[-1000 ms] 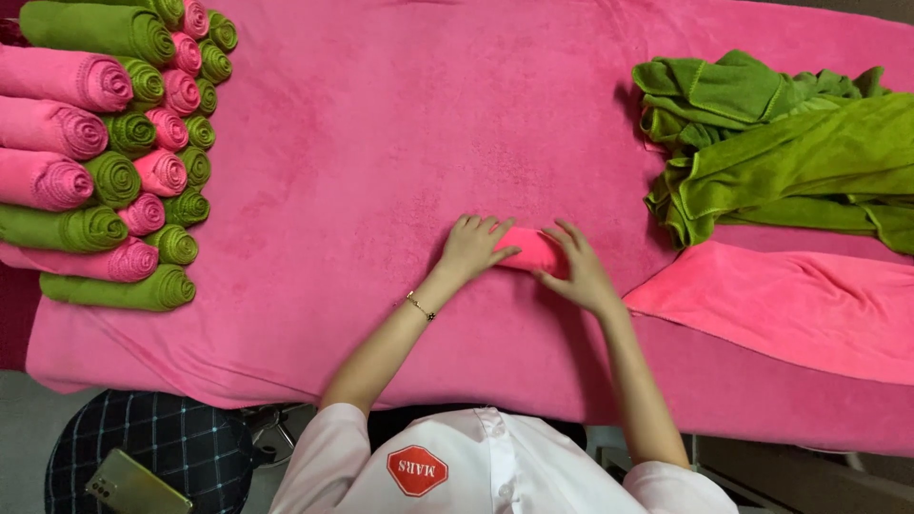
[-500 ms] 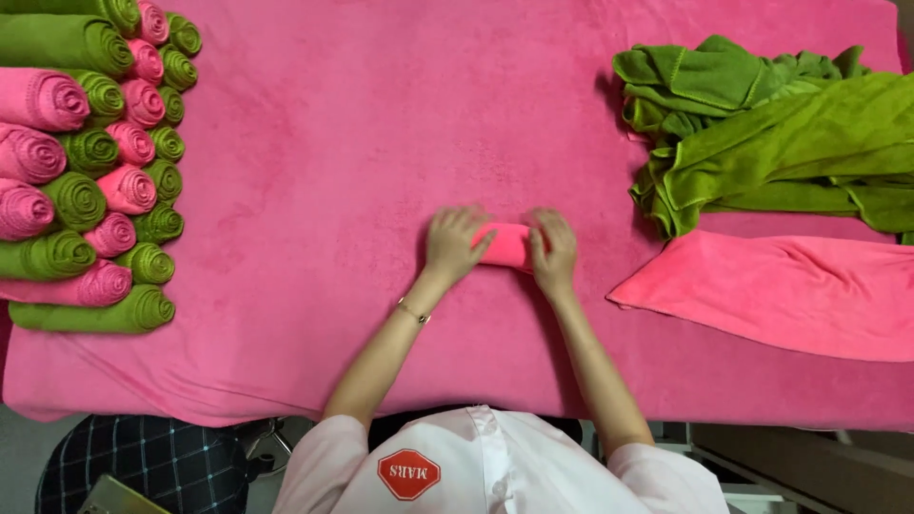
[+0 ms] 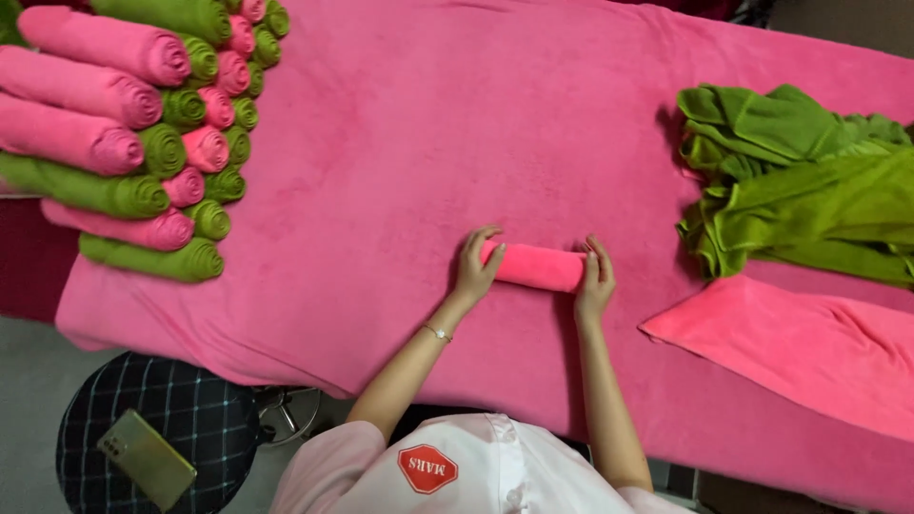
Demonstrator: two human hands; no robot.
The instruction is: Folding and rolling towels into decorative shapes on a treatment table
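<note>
My left hand [image 3: 473, 269] and right hand [image 3: 594, 278] cup the ends of the rolled pink towel [image 3: 533, 266], mid-surface [image 3: 428, 143] left of the green towel heap [image 3: 800, 181], keeping its roll tight.

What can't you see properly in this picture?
- Head view: both ends of the rolled pink towel are covered, one by the left hand, one by the right hand.
- The green towel pile and the flat pink towel run off the right edge.
- The stack of rolled towels is cut by the left and top edges.
- The table under the pink cover is hidden by it.
</note>
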